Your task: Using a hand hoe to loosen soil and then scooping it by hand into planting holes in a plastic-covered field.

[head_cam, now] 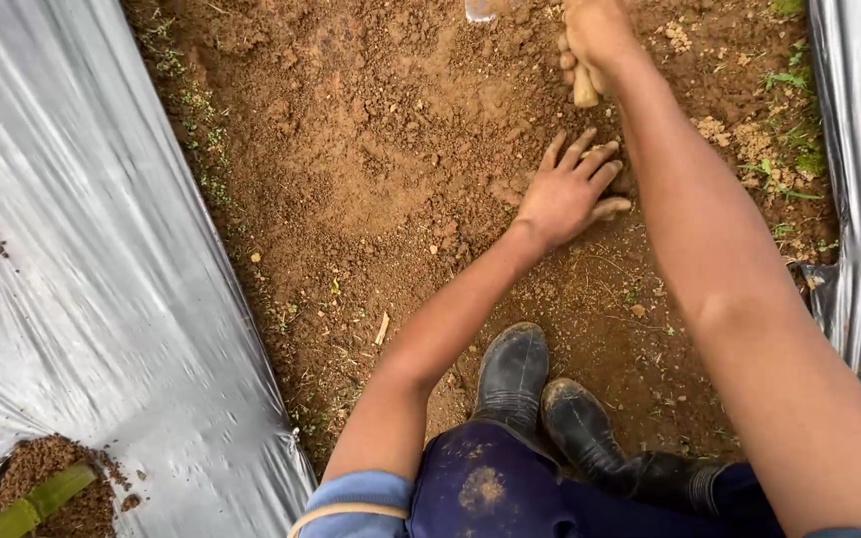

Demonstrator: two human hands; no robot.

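Your left hand (pixel 568 194) lies spread flat on the soil (pixel 371 159); just beyond it, your right hand (pixel 590 40) grips a wooden handle (pixel 584 90).

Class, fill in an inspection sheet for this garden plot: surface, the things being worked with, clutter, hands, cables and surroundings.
Surface: bare brown soil, loose and crumbly, sparse weeds at the edges.
Job's things: wooden tool handle in the right hand; its head is mostly out of frame.
Clutter: small stick on the soil.
Hands: left hand spread flat on the soil; right hand closed around the handle.
Cables: nothing seen.
Surroundings: silver plastic sheeting on both sides, soil-filled planting holes, green stalk, black rubber boots.
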